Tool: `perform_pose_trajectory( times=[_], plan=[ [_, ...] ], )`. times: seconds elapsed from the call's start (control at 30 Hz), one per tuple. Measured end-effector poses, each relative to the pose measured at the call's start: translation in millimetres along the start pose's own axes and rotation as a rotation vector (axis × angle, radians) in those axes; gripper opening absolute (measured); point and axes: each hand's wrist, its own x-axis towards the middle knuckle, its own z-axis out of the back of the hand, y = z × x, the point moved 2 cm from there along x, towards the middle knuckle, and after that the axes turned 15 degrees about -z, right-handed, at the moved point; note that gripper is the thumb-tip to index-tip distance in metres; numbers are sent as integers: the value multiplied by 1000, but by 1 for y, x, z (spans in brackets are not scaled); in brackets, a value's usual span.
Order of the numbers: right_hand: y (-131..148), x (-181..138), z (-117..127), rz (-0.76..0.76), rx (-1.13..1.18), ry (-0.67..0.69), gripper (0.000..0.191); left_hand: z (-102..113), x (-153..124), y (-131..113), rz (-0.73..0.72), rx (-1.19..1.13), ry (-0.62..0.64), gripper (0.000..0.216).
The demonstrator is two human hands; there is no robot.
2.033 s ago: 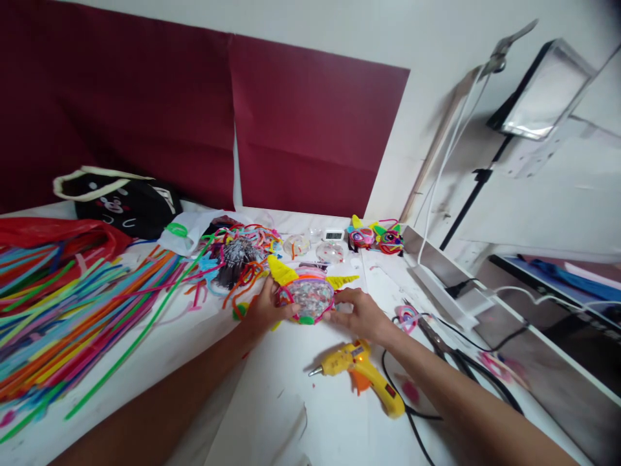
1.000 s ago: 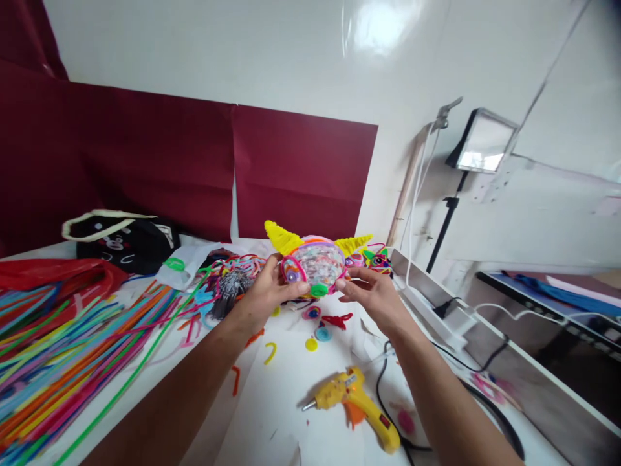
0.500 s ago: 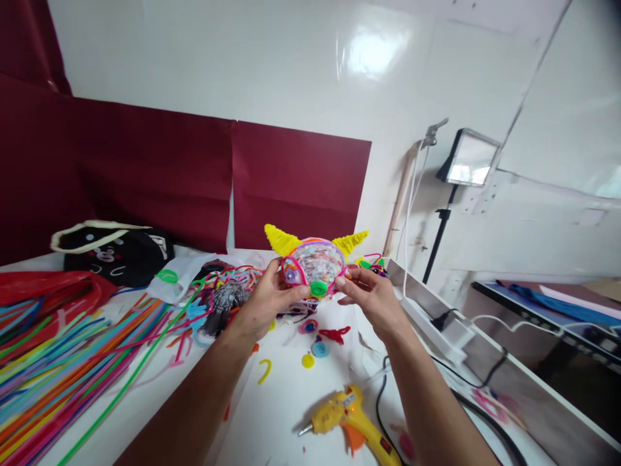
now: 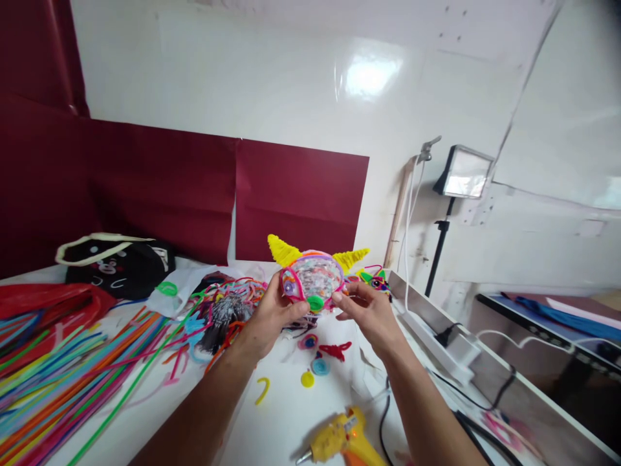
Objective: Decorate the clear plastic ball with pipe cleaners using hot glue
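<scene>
Both my hands hold a pipe-cleaner animal head up above the table. It has two yellow pointed ears or horns, a mottled whitish middle, pink edging and a green oval at its lower front. My left hand grips its left edge, thumb in front close to the green oval, next to a purple disc. At the right edge, my right hand pinches the pink rim between thumb and fingers. Below lie a red twisted piece, a blue coil, a yellow disc and a yellow curved strip.
A yellow hot glue gun lies at the front, its cord to the right. Many coloured pipe cleaners spread over the left. Behind are a black bag and a tangled pile. A power strip runs along the right.
The camera has tilted up slightly, so the whole scene sits lower in the picture. My hands keep the same hold on the animal head.
</scene>
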Motion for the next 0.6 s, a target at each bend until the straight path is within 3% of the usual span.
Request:
perform_pose_trajectory(
  times=[0.6],
  plan=[
    [-2,2,-6,7,-99,3,45,0,-2,11,-25,14,-77,84]
  ],
)
